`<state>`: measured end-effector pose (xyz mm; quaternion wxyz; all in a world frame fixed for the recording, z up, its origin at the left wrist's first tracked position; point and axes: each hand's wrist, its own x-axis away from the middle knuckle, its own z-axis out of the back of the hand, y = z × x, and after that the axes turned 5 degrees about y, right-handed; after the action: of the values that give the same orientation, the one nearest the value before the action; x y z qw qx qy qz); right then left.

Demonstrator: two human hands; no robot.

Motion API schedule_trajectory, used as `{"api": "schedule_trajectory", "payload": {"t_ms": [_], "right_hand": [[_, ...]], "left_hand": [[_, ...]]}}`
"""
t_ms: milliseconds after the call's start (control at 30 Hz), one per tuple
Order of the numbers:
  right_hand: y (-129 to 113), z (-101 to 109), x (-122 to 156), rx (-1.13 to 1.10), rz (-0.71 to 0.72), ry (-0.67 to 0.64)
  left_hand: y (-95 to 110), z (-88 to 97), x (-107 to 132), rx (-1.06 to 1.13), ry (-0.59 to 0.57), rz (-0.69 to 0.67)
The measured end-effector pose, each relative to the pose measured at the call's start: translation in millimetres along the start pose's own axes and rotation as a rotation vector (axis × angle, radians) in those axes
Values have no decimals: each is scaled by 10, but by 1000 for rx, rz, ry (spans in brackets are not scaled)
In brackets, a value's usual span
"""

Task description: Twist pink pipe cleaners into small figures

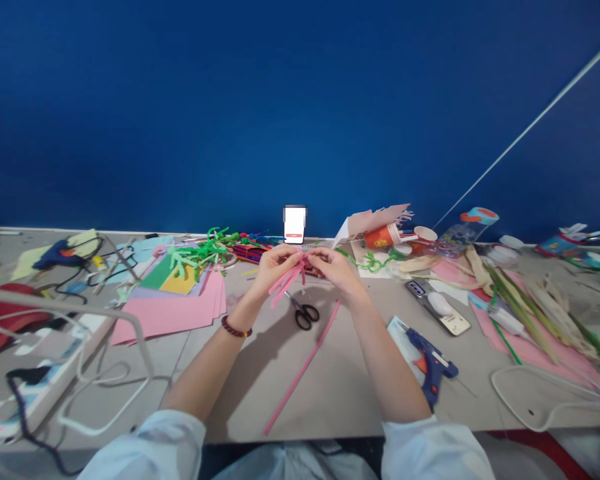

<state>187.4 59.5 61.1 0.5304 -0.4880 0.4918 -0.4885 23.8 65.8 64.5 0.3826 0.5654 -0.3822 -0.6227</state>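
Note:
Both my hands meet above the middle of the table, fingers pinched around a bundle of pink pipe cleaners (285,283). My left hand (276,264) grips the bundle from the left, and loose pink ends hang down below its fingers. From the right, my right hand (334,267) pinches the same bundle near its top; the fingertips partly hide the pink loops. Just below the hands lie black-handled scissors (306,315). A single straight pink pipe cleaner (303,370) rests slantwise on the table between my forearms.
Right of my arm lie a blue glue gun (433,367) and a phone (450,319). Pink paper sheets (167,317) and green pipe cleaners (190,257) are on the left, beyond a power strip (45,393) with cables. A lit phone (295,223) stands against the blue wall.

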Motion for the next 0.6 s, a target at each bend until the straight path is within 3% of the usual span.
{"api": "schedule_trajectory", "payload": {"t_ms": [133, 233, 400, 600], "right_hand": [[-70, 4, 102, 82, 30, 75], [-120, 61, 329, 200, 142, 164], [38, 275, 1090, 512, 302, 421], [543, 698, 1965, 820, 244, 806]], "left_hand": [[1, -37, 13, 62, 55, 38], [14, -72, 36, 78, 80, 61], [63, -123, 91, 97, 51, 73], [206, -174, 158, 163, -30, -16]]}}
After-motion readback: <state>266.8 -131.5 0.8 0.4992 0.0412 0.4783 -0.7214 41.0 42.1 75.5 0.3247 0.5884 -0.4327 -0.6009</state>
